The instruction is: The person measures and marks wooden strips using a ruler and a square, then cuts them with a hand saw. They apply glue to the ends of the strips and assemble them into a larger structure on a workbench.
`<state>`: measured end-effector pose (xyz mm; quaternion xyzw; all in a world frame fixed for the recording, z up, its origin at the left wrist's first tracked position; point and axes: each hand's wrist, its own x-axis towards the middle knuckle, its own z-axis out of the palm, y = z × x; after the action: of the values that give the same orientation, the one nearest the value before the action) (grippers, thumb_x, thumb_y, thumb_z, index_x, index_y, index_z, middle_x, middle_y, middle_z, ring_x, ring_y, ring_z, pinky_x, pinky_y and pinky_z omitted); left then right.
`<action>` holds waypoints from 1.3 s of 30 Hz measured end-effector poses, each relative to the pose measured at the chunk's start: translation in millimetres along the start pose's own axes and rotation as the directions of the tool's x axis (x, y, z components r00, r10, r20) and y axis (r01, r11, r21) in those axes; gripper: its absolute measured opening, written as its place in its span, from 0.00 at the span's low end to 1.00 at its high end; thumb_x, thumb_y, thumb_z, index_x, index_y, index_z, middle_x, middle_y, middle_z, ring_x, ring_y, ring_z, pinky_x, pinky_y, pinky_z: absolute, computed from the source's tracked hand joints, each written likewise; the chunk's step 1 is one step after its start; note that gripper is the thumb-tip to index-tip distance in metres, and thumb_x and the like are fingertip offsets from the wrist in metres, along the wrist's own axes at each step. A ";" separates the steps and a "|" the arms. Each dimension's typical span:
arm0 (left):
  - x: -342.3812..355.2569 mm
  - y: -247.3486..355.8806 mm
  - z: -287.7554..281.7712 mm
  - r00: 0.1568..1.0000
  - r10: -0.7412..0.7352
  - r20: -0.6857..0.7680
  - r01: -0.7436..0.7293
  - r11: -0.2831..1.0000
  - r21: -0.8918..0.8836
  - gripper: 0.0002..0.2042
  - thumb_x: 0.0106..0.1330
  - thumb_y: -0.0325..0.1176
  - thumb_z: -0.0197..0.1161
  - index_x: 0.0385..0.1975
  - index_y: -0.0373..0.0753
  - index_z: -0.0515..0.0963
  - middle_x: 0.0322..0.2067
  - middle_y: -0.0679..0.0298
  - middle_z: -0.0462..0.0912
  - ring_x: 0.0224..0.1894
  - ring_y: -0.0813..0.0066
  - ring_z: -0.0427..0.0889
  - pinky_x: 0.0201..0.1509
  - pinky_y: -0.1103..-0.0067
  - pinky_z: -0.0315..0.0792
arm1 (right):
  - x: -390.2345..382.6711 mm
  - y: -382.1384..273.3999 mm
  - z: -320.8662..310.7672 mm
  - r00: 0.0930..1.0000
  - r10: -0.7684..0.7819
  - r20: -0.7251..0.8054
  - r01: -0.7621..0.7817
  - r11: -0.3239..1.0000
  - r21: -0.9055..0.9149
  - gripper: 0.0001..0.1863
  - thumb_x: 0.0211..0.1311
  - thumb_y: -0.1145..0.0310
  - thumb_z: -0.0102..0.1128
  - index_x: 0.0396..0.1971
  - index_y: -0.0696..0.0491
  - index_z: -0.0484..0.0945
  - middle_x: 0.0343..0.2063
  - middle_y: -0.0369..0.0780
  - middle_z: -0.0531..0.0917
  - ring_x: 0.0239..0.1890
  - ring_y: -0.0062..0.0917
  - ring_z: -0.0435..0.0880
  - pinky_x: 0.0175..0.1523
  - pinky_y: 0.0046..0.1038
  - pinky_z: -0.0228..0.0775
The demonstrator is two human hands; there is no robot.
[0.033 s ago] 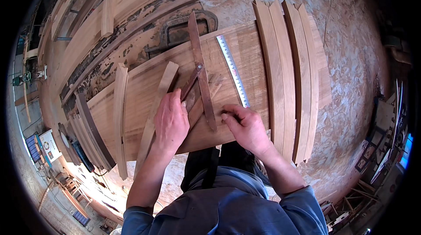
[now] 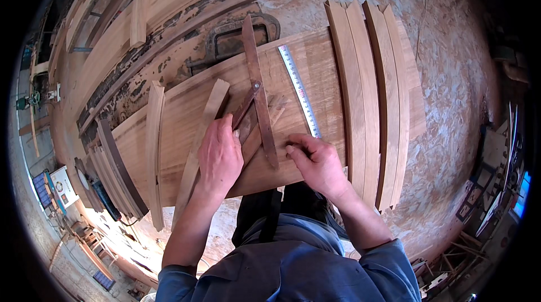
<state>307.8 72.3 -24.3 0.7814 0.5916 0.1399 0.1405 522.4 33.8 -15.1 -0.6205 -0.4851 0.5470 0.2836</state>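
A reddish-brown wooden bevel gauge (image 2: 263, 116) lies across the wide plank (image 2: 186, 110), its two legs joined by a metal pivot and spread at an angle. My left hand (image 2: 221, 152) is closed on the shorter leg. A white measuring tape (image 2: 298, 89) stretches over the plank, right of the gauge, and runs under the fingers of my right hand (image 2: 316, 161). That hand is curled, thumb against forefinger, at the tape's near end; its palm is hidden, so no tape case shows. Beneath the gauge lies a thin wood strip (image 2: 255, 141), partly covered by my left hand.
Grooved wooden lengths (image 2: 360, 93) rest across the plank's right end. Loose battens (image 2: 155, 144) cross its left part. Past the far edge lies a dark C-clamp (image 2: 217, 48). A power tool (image 2: 105, 200) sits at the lower left beside stacked strips (image 2: 121, 172).
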 end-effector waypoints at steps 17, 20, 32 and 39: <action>-101.9 -82.7 -92.9 0.891 -0.410 -0.194 0.372 0.905 -0.205 0.13 0.66 0.29 0.55 0.49 0.34 0.72 0.40 0.51 0.77 0.41 0.49 0.78 0.43 0.64 0.73 | -17.9 3.9 -19.2 0.992 0.080 -0.096 -0.072 0.994 0.084 0.07 0.68 0.70 0.56 0.38 0.57 0.79 0.22 0.32 0.79 0.23 0.11 0.72 0.27 0.14 0.63; -147.8 -92.8 -102.2 0.827 -0.513 -0.229 0.465 0.854 -0.232 0.13 0.65 0.28 0.56 0.49 0.35 0.72 0.38 0.53 0.77 0.40 0.50 0.78 0.42 0.65 0.73 | -14.5 -8.1 -10.1 0.999 0.043 -0.025 -0.042 0.999 0.035 0.07 0.68 0.69 0.55 0.38 0.56 0.79 0.21 0.32 0.78 0.20 0.10 0.70 0.24 0.14 0.60; -284.2 -134.2 -121.7 0.602 -0.726 -0.332 0.535 0.676 -0.506 0.14 0.65 0.23 0.55 0.50 0.31 0.73 0.44 0.53 0.80 0.47 0.61 0.79 0.53 0.72 0.72 | -30.6 -65.2 31.1 0.990 -0.087 0.114 0.110 0.970 -0.216 0.05 0.62 0.73 0.60 0.31 0.59 0.81 0.19 0.34 0.79 0.22 0.13 0.76 0.30 0.18 0.69; -242.7 -221.3 -140.0 0.741 -0.620 -0.259 0.515 0.772 -0.374 0.13 0.67 0.29 0.56 0.49 0.33 0.76 0.42 0.51 0.80 0.45 0.58 0.80 0.53 0.73 0.71 | -87.8 -37.3 46.4 0.998 -0.063 0.017 0.065 0.946 -0.319 0.05 0.59 0.73 0.63 0.28 0.60 0.81 0.19 0.40 0.81 0.23 0.15 0.77 0.31 0.22 0.70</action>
<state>-5.3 -96.5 6.6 0.4931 0.7926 0.3149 0.1716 473.3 -40.8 42.1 -0.6403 -0.5880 0.4538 0.1958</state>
